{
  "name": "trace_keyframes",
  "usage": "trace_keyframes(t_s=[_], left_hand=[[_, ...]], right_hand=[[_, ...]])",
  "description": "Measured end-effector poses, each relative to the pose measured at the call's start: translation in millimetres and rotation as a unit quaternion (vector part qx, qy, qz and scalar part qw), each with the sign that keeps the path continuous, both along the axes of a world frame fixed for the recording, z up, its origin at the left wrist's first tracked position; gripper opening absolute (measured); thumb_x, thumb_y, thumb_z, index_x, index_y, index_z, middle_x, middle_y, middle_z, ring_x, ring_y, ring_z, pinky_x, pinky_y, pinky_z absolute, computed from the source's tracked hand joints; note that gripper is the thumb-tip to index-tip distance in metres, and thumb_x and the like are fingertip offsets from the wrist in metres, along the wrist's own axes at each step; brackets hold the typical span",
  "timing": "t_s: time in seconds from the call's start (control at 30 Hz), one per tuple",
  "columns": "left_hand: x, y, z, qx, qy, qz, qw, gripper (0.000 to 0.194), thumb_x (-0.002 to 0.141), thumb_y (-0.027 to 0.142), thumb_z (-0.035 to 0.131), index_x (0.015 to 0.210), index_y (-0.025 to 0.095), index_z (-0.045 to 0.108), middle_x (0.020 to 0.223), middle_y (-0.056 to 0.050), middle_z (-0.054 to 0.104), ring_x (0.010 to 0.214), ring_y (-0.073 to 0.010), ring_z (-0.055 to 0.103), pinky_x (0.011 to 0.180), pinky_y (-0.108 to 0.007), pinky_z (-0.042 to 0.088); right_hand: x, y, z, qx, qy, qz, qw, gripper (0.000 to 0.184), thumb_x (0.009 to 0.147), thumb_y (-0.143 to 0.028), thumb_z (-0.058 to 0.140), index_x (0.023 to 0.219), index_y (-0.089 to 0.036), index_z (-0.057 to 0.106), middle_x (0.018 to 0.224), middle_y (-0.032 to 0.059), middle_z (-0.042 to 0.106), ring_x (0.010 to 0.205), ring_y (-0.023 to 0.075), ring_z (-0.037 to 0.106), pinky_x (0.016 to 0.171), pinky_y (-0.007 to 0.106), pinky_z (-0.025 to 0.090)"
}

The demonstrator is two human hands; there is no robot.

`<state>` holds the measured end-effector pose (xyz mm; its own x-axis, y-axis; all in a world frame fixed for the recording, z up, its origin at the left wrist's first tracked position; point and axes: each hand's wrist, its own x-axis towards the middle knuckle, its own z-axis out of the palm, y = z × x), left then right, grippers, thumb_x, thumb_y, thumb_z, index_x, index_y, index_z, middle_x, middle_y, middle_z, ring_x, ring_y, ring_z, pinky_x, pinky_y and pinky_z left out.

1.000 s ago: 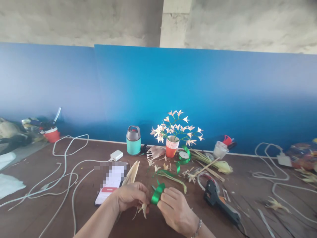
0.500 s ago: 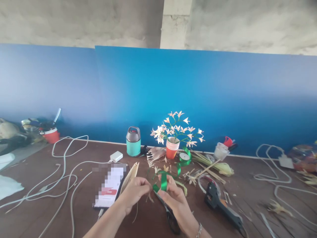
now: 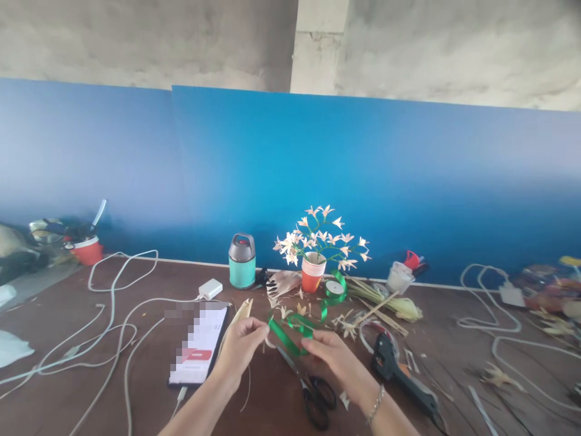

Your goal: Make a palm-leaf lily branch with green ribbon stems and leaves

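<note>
A strip of green ribbon (image 3: pixel 285 338) stretches between my two hands above the table. My left hand (image 3: pixel 242 345) pinches thumb and fingers together at the ribbon's left end. My right hand (image 3: pixel 333 357) grips the other side between thumb and fingers, where the strip loops back. Black-handled scissors (image 3: pixel 318 396) lie on the table below the ribbon, blades pointing up and left. Behind my hands, small pale flowers (image 3: pixel 285 312) and the ribbon spool (image 3: pixel 334 289) rest on the table. A pale dried husk (image 3: pixel 240 315) is partly hidden by my left hand.
Stacked paper cups (image 3: pixel 313 272) hold a spray of pale flowers (image 3: pixel 322 236). To the left are a phone (image 3: pixel 202 345), a charger (image 3: pixel 210 289), loose cables and a teal flask (image 3: pixel 242 266). A glue gun (image 3: pixel 402 375), husk strips (image 3: pixel 403 307) and a white cup (image 3: pixel 400 278) stand right.
My hands have moved apart, the right one to the right, and the ribbon now spans the gap. More of the scissors shows. The view has shifted slightly.
</note>
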<state>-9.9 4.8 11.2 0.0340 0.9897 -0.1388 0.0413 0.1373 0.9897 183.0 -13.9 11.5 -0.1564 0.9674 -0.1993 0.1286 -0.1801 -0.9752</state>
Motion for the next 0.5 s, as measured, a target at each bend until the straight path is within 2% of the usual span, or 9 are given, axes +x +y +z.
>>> trace_keyframes(t_s=[0.07,0.13,0.17,0.23,0.27,0.3,0.33,0.43,0.5], left_hand=[[-2,2,-1.4,0.016,0.009,0.006,1.0,0.016,0.064,0.031,0.058,0.058,0.017,0.063,0.063,-0.005,0.064,0.064,-0.02,0.055,0.061,-0.028,0.035],[-2,1,-1.4,0.022,0.012,-0.002,1.0,0.015,0.064,0.029,0.059,0.058,0.016,0.064,0.066,-0.006,0.066,0.068,-0.0215,0.056,0.064,-0.029,0.036],[-1,0,-0.8,0.019,0.008,-0.01,1.0,0.014,0.064,0.028,0.058,0.058,0.016,0.064,0.067,-0.006,0.066,0.069,-0.0217,0.056,0.066,-0.03,0.036],[3,-2,1.4,0.011,-0.002,-0.022,1.0,0.013,0.064,0.025,0.057,0.056,0.016,0.063,0.065,-0.006,0.066,0.069,-0.0212,0.056,0.068,-0.03,0.037],[5,-4,2.5,0.006,-0.006,-0.025,1.0,0.013,0.064,0.024,0.057,0.056,0.017,0.063,0.064,-0.005,0.066,0.069,-0.0206,0.056,0.068,-0.03,0.037],[7,-6,3.4,0.002,-0.009,-0.029,1.0,0.013,0.065,0.024,0.057,0.055,0.016,0.062,0.063,-0.005,0.065,0.068,-0.0199,0.055,0.068,-0.029,0.037],[9,-8,4.0,0.001,-0.01,-0.032,0.999,0.013,0.065,0.023,0.056,0.055,0.016,0.062,0.062,-0.004,0.065,0.067,-0.019,0.055,0.068,-0.029,0.036],[14,-12,3.3,0.004,-0.006,-0.039,0.999,0.014,0.065,0.023,0.056,0.055,0.015,0.061,0.06,-0.003,0.064,0.064,-0.0166,0.053,0.065,-0.027,0.035],[17,-14,1.2,0.008,-0.01,-0.039,0.999,0.015,0.065,0.023,0.055,0.054,0.015,0.061,0.057,-0.002,0.064,0.061,-0.0156,0.052,0.064,-0.027,0.035]], right_hand=[[18,-2,14.0,-0.012,-0.161,0.075,0.984,0.026,0.072,-0.036,0.057,0.054,-0.017,0.06,0.05,0.0007,0.059,0.048,0.0154,0.056,0.051,0.025,0.039],[42,-7,27.5,-0.007,-0.319,0.091,0.943,0.028,0.074,-0.032,0.051,0.05,-0.018,0.055,0.049,0.0017,0.059,0.045,0.0167,0.056,0.048,0.026,0.037],[56,-10,32.5,0.019,-0.414,0.05,0.909,0.027,0.074,-0.029,0.048,0.05,-0.019,0.053,0.049,0.002,0.059,0.047,0.0183,0.057,0.048,0.026,0.036],[83,-19,35.6,0.056,-0.588,-0.071,0.804,0.016,0.073,-0.022,0.048,0.059,-0.02,0.056,0.062,0.0055,0.064,0.063,0.024,0.062,0.054,0.029,0.036],[95,-23,33.0,0.037,-0.639,-0.102,0.762,0.01,0.07,-0.018,0.049,0.066,-0.02,0.058,0.071,0.0083,0.066,0.07,0.027,0.063,0.057,0.031,0.037],[105,-27,27.7,0.013,-0.672,-0.115,0.731,0.011,0.068,-0.014,0.051,0.072,-0.018,0.059,0.077,0.0114,0.066,0.076,0.0293,0.063,0.059,0.032,0.038],[113,-30,20.1,-0.003,-0.69,-0.122,0.713,0.016,0.067,-0.011,0.051,0.079,-0.017,0.06,0.082,0.0141,0.066,0.081,0.0305,0.062,0.061,0.033,0.038],[122,-38,-9.2,0.012,-0.717,-0.124,0.686,0.041,0.061,-0.002,0.051,0.099,-0.014,0.056,0.096,0.0155,0.063,0.093,0.0303,0.059,0.069,0.035,0.039],[123,-40,-25.9,0.049,-0.73,-0.128,0.67,0.046,0.062,-0.001,0.05,0.105,-0.015,0.053,0.1,0.0149,0.062,0.097,0.0294,0.057,0.072,0.037,0.039]])
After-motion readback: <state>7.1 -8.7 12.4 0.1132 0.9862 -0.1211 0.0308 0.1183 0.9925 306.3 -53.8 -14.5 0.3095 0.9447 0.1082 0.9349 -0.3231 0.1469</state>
